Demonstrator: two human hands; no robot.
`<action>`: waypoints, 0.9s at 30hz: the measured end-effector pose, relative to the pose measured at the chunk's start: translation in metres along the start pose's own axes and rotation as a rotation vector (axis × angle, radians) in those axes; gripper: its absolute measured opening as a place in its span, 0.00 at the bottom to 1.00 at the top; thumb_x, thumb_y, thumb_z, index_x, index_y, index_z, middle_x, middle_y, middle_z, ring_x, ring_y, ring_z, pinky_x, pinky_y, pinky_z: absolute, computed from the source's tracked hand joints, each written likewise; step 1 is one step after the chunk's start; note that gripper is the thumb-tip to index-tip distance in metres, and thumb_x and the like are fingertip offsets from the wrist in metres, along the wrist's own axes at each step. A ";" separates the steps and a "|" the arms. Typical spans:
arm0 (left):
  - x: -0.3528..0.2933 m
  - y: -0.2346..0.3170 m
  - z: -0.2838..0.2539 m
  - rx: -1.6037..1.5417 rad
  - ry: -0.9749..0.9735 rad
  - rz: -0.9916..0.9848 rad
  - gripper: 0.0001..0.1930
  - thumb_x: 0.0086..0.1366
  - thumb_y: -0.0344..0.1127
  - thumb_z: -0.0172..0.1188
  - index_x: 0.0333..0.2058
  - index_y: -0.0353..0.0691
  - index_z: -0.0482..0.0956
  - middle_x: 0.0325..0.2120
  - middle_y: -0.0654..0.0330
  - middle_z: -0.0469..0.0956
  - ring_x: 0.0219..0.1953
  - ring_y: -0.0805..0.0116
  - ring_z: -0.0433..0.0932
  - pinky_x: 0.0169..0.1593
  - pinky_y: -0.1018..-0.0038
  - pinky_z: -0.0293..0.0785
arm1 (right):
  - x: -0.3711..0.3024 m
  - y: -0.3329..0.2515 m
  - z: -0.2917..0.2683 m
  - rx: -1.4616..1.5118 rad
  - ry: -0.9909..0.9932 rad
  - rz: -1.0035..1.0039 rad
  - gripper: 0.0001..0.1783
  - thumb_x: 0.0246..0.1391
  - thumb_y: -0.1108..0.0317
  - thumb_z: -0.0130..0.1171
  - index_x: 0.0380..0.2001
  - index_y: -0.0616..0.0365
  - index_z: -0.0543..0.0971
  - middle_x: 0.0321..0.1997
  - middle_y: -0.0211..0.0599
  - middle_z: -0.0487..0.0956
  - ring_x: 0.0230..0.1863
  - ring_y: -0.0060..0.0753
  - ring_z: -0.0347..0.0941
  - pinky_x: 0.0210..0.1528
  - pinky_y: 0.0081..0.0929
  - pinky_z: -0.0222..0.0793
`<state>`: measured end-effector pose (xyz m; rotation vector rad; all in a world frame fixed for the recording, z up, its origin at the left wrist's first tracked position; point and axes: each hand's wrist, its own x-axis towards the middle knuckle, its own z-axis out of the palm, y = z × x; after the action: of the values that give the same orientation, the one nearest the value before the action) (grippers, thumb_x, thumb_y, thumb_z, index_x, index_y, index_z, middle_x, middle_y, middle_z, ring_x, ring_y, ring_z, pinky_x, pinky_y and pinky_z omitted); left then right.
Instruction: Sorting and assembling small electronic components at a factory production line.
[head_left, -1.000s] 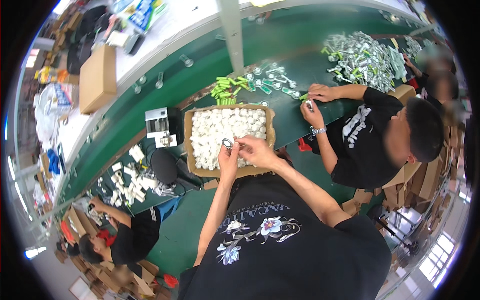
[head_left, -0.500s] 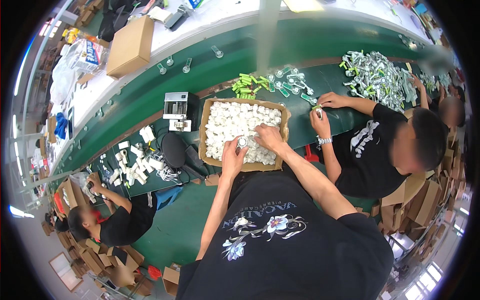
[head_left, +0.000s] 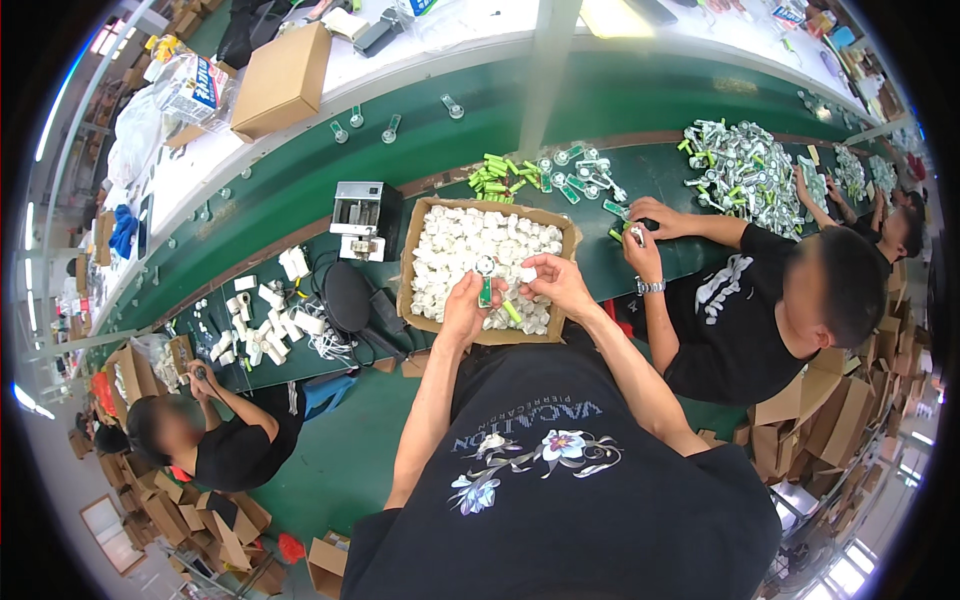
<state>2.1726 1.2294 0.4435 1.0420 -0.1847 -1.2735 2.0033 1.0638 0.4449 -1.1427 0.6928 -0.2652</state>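
My left hand (head_left: 463, 308) is closed on a small green circuit board (head_left: 487, 291) with a round whitish part at its top end, held over a cardboard box (head_left: 405, 292). Just right of the board shows a light-green battery cell (head_left: 512, 312); whether a wire joins the two is too small to tell. Between the fingertips of my right hand (head_left: 563, 288) is a small white plastic piece (head_left: 528, 274), close to the board but apart from it. Many similar white plastic pieces (head_left: 455, 240) fill the box beneath both hands.
Behind the box lie green battery cells (head_left: 490, 180) and circuit boards (head_left: 572, 182). A grey machine (head_left: 357, 220), a black round object (head_left: 347, 298) and white housings (head_left: 262, 330) stand left. A co-worker (head_left: 745, 310) sits close on my right, beside a large heap of assemblies (head_left: 740, 165); another person (head_left: 240, 440) is left.
My right hand has lifted from the white pieces with one in its fingertips. My left hand has turned, so the green board and the battery cell now show.
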 end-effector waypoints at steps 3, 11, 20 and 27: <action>0.002 0.001 0.004 -0.173 -0.016 -0.097 0.21 0.86 0.47 0.46 0.62 0.36 0.73 0.39 0.58 0.82 0.32 0.72 0.73 0.40 0.71 0.72 | -0.008 -0.012 0.001 0.121 -0.050 -0.022 0.18 0.63 0.80 0.65 0.56 0.68 0.79 0.42 0.42 0.86 0.39 0.31 0.87 0.43 0.29 0.86; 0.005 -0.005 0.029 0.061 -0.089 -0.032 0.13 0.83 0.36 0.54 0.60 0.41 0.68 0.36 0.63 0.76 0.29 0.77 0.67 0.34 0.78 0.66 | -0.004 -0.033 0.011 -0.142 0.053 -0.238 0.22 0.63 0.75 0.71 0.58 0.66 0.79 0.46 0.38 0.85 0.43 0.24 0.84 0.46 0.23 0.80; 0.004 -0.011 0.025 0.073 -0.144 -0.055 0.11 0.82 0.30 0.52 0.58 0.38 0.67 0.37 0.62 0.77 0.28 0.78 0.69 0.31 0.78 0.67 | 0.000 -0.035 0.021 -0.469 0.019 -0.396 0.18 0.55 0.72 0.77 0.49 0.56 0.87 0.52 0.30 0.78 0.33 0.17 0.76 0.37 0.22 0.74; 0.002 -0.010 0.026 0.239 -0.130 -0.039 0.17 0.82 0.30 0.52 0.64 0.37 0.66 0.36 0.63 0.76 0.26 0.80 0.67 0.29 0.80 0.65 | -0.001 -0.036 0.018 -0.409 -0.030 -0.277 0.16 0.58 0.72 0.75 0.50 0.58 0.86 0.52 0.35 0.78 0.32 0.20 0.80 0.36 0.24 0.76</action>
<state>2.1495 1.2140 0.4496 1.1697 -0.4263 -1.3789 2.0195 1.0630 0.4824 -1.6348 0.5749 -0.3494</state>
